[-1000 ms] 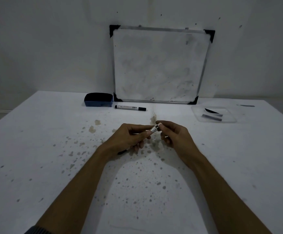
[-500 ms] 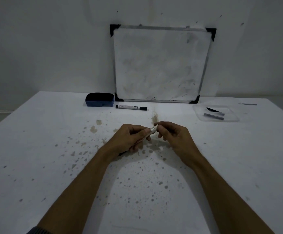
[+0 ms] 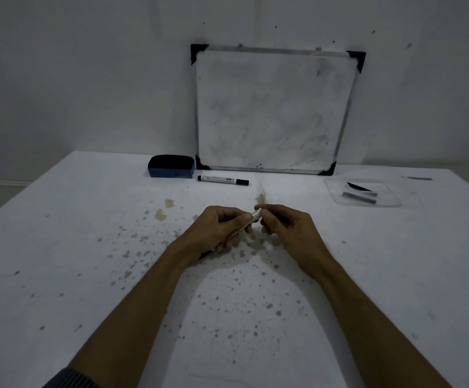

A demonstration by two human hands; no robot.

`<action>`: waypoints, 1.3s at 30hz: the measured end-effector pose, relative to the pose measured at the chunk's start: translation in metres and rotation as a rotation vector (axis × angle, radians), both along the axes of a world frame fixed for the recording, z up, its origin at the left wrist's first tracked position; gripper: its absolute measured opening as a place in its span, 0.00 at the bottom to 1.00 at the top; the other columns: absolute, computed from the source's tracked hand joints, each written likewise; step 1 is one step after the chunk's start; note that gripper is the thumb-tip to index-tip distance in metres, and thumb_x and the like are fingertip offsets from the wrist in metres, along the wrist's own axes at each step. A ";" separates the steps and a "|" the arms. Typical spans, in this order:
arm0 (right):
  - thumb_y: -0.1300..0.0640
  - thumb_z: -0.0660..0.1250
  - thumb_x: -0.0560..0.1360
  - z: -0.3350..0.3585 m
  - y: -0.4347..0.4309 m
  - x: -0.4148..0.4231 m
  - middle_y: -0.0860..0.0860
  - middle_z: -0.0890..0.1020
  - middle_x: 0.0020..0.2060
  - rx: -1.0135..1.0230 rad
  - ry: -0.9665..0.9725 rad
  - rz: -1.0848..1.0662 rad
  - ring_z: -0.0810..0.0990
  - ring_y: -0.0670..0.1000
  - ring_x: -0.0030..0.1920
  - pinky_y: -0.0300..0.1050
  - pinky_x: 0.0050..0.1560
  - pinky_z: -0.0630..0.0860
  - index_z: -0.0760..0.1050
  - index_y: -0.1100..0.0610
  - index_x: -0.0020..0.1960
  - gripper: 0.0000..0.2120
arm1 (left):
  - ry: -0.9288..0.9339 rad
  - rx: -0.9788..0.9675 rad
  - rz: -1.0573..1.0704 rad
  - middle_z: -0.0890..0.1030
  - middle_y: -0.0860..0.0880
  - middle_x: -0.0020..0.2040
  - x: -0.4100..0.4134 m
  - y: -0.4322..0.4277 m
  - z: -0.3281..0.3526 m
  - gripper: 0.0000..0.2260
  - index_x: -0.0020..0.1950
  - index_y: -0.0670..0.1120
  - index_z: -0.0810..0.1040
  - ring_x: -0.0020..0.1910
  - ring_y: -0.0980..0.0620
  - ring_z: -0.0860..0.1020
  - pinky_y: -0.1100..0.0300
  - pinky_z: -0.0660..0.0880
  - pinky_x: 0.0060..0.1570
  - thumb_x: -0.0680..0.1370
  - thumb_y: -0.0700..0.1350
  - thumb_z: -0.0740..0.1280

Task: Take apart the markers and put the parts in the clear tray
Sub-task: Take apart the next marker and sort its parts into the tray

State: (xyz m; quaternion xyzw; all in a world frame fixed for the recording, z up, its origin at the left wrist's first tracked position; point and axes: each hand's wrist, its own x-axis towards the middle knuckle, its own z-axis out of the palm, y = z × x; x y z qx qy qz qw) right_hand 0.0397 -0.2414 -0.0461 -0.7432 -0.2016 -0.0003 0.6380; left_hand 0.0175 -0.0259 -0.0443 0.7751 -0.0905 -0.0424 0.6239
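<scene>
My left hand (image 3: 218, 231) is wrapped around the white barrel of a marker (image 3: 251, 219), held just above the table's middle. Most of the barrel is hidden in my fist; only its open front end shows. My right hand (image 3: 285, 224) pinches that exposed end with thumb and forefinger. A second marker (image 3: 223, 179), white with black cap and black end, lies whole near the back of the table. The clear tray (image 3: 336, 196) sits at the back right with a black pointed part (image 3: 357, 187) and a dark tube-shaped part (image 3: 359, 197) inside.
A blue whiteboard eraser (image 3: 170, 170) rests left of the lying marker. A small whiteboard (image 3: 273, 110) leans against the wall behind it. The white table (image 3: 59, 261) is spotted with brown stains. A small dark sliver (image 3: 419, 178) lies at the far right edge.
Both hands stay together over the same spot. My right fingers have shifted slightly on the marker's exposed end; the barrel shows a little less white than a second ago.
</scene>
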 end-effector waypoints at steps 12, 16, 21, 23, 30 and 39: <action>0.46 0.71 0.78 0.001 0.001 -0.008 0.46 0.86 0.47 0.033 0.034 -0.149 0.86 0.45 0.45 0.37 0.43 0.80 0.78 0.46 0.63 0.15 | 0.107 -0.317 0.008 0.88 0.44 0.59 -0.001 0.003 0.001 0.16 0.65 0.44 0.79 0.59 0.45 0.86 0.56 0.82 0.58 0.84 0.54 0.65; 0.40 0.74 0.75 0.000 0.018 -0.020 0.41 0.84 0.49 -0.168 -0.172 -0.192 0.83 0.42 0.48 0.34 0.43 0.80 0.78 0.46 0.62 0.19 | 0.101 -0.261 0.078 0.89 0.50 0.56 0.002 0.003 -0.001 0.13 0.62 0.49 0.80 0.58 0.51 0.86 0.64 0.82 0.52 0.83 0.56 0.66; 0.49 0.71 0.80 0.005 0.035 -0.023 0.49 0.85 0.50 -0.360 -0.438 -0.286 0.82 0.46 0.47 0.52 0.49 0.83 0.83 0.55 0.58 0.12 | 0.098 -0.158 0.161 0.89 0.56 0.51 -0.003 -0.001 0.002 0.17 0.62 0.49 0.79 0.52 0.59 0.87 0.68 0.81 0.45 0.80 0.59 0.68; 0.49 0.69 0.81 0.010 0.037 -0.016 0.52 0.85 0.52 -0.431 -0.431 -0.327 0.82 0.51 0.49 0.56 0.53 0.81 0.83 0.56 0.59 0.13 | 0.059 0.030 0.221 0.87 0.66 0.46 -0.005 0.009 0.011 0.29 0.66 0.55 0.75 0.49 0.65 0.85 0.65 0.81 0.43 0.74 0.71 0.67; 0.50 0.70 0.80 0.031 0.057 0.033 0.51 0.84 0.53 -0.760 -0.557 -0.380 0.78 0.56 0.55 0.51 0.55 0.67 0.83 0.51 0.61 0.12 | -0.155 0.773 0.596 0.76 0.45 0.74 0.009 0.082 -0.011 0.22 0.72 0.48 0.76 0.72 0.44 0.73 0.48 0.66 0.73 0.81 0.56 0.69; 0.47 0.70 0.79 -0.001 0.114 0.087 0.50 0.86 0.52 -0.895 -0.604 -0.386 0.77 0.56 0.57 0.51 0.58 0.65 0.85 0.51 0.57 0.12 | -0.188 0.894 0.600 0.68 0.44 0.80 0.021 0.094 -0.035 0.27 0.77 0.48 0.71 0.79 0.44 0.64 0.46 0.54 0.79 0.82 0.60 0.64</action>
